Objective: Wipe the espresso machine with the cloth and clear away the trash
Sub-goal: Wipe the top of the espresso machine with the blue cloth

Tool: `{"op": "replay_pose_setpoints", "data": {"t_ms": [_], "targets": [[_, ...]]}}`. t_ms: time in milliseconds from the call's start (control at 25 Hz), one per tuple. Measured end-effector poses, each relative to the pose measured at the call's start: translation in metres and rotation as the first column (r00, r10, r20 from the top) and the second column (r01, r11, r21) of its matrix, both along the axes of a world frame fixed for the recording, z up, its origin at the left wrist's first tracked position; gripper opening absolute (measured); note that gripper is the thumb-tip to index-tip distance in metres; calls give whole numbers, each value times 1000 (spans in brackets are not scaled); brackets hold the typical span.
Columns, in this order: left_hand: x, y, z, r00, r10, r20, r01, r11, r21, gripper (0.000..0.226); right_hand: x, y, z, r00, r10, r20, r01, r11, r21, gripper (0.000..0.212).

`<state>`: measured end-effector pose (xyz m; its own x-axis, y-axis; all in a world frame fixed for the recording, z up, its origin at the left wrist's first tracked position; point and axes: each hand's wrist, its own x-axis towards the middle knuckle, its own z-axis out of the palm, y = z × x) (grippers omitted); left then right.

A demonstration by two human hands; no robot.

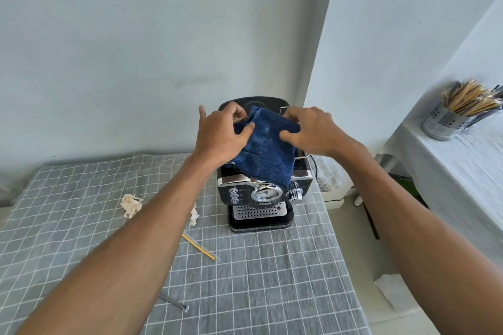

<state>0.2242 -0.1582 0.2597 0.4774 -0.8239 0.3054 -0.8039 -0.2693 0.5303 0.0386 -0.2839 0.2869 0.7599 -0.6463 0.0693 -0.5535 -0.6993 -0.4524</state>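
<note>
Both hands hold the blue cloth point(265, 152) on top of the espresso machine point(262, 198), which stands on the checked bench point(272, 280). The left hand point(221, 134) pinches the cloth's left edge between thumb and fingers; the right hand point(309, 130) pinches its right edge. A crumpled tissue point(131, 205), a smaller scrap point(194, 216) and a stick point(198, 247) lie on the bench left of the machine.

the espresso machine point(261, 193) is black with chrome trim, a round gauge and a perforated drip tray, and it stands upright. a dark blue cloth point(265, 152) lies over the top of the machine and hangs down its front. left of the machine lie two crumpled pale paper scraps point(131, 204), the smaller scrap point(194, 215) nearer it, and a thin yellow stick point(198, 247) in front.
</note>
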Motion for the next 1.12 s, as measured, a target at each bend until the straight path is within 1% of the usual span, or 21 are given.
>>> {"op": "replay_pose_setpoints", "data": {"t_ms": [80,120,240,320,360,440,520,600,680,720,760,840,880,1040,1120], "targets": [[-2,9,3,983,-23,-184,-4,989,-146,26,-8,3,5,983,-17,184,10,999,40,12],[-3,13,7,967,-36,-252,-12,982,-187,29,-11,4,9,964,-20,265,-3,996,86,9],[-5,23,21,928,-97,-360,27,980,-196,49,-16,13,20,904,-18,427,-112,955,276,4],[-6,29,35,898,-173,-404,92,973,-212,67,-16,23,30,873,4,487,-169,940,295,5],[-4,31,44,891,-211,-402,129,967,-220,74,-14,28,36,861,11,509,-183,940,289,6],[1,39,66,895,-274,-353,214,956,-200,82,-12,38,54,852,68,519,-230,939,256,9],[5,46,91,889,-343,-304,334,939,-81,77,-13,47,75,849,129,512,-279,932,229,12],[5,55,111,887,-373,-272,401,915,52,53,-17,54,93,851,182,492,-328,917,227,13],[3,63,121,900,-368,-235,398,913,91,29,-23,62,107,847,204,490,-352,908,229,12],[2,68,123,894,-374,-247,403,912,79,24,-27,65,111,846,209,491,-360,903,236,12],[-1,72,125,869,-397,-295,429,902,51,23,-31,67,115,844,216,491,-371,895,245,12],[-7,83,127,792,-440,-423,482,876,-10,28,-38,74,118,843,237,483,-394,883,255,12],[-10,87,128,772,-441,-458,486,873,-20,29,-41,78,119,844,244,477,-397,883,251,13],[-21,103,126,760,-430,-488,521,851,62,32,-56,91,119,856,228,463,-382,884,271,13],[-21,112,120,742,-411,-529,528,845,84,38,-70,97,113,862,202,466,-380,865,328,14]]}}
